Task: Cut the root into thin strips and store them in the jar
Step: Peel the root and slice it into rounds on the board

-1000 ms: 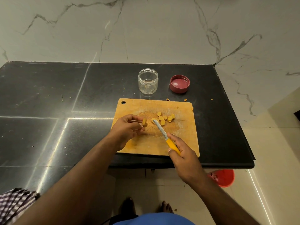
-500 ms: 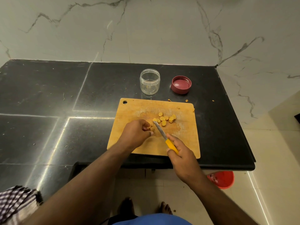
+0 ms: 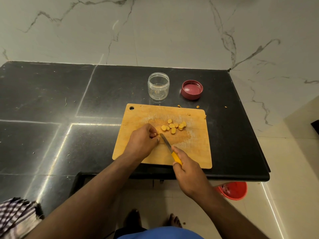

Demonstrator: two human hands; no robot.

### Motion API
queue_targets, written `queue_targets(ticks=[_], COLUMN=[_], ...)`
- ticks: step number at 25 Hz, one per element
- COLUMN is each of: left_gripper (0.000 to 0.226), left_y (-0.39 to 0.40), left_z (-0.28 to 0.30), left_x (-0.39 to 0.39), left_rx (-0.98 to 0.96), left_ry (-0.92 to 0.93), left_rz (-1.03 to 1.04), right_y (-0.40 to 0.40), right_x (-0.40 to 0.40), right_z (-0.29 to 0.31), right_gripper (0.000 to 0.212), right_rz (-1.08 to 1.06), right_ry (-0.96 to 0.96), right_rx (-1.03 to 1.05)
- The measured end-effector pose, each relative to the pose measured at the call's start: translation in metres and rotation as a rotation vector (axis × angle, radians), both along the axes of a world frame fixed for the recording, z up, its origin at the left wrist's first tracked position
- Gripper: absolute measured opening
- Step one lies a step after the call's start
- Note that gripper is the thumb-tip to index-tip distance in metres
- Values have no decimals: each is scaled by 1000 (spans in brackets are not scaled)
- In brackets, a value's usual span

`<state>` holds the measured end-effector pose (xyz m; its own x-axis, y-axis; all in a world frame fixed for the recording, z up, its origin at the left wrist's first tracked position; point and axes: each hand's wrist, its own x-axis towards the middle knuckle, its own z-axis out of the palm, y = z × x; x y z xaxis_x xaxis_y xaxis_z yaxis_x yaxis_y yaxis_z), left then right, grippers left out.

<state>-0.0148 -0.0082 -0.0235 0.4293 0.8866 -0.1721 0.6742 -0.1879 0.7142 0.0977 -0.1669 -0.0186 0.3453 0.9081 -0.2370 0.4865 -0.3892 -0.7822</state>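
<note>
**Slicing root on board, jar waiting empty**

Left hand (image 3: 141, 144) is curled over the small yellow-orange root piece (image 3: 157, 134), pinning it to the rectangular wooden cutting board (image 3: 138, 152) with fingertips tucked back, likely to keep them off the edge. Root is mostly hidden under the fingers. Right hand (image 3: 187, 168) grips the yellow-handled steel knife (image 3: 170, 148), blade angled up-left, tip just beside the left fingertips at the root; looks mid-cut. Past the blade, a loose cluster of yellow round root slices (image 3: 173, 126) sits mid-board, pushed clear of the cutting spot. These are rounds, not strips, so more cutting is probably needed. Beyond the board's far edge stands the clear round plastic jar (image 3: 158, 85), open, apparently empty, close enough for easy loading. Dark red round lid (image 3: 192, 89) lies upturned beside it on the black stone worktop (image 3: 51, 94). A few root crumbs (image 3: 179, 106) lie near the board's far edge.
</note>
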Motion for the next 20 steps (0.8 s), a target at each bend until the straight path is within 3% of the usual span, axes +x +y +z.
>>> queue_targets(ticks=[10,20], left_gripper=[31,28], left_y=[5,4], left_z=[-9,-8], left_x=[-7,-7], left_rx=[-50,-8], left_ry=[-10,3], left_rz=[44,47], right_y=[6,13], right_x=[-2,-21], right_z=[0,-2], right_gripper=[52,58], right_rz=[52,204], right_ry=[-48,-292], right_rx=[15,6])
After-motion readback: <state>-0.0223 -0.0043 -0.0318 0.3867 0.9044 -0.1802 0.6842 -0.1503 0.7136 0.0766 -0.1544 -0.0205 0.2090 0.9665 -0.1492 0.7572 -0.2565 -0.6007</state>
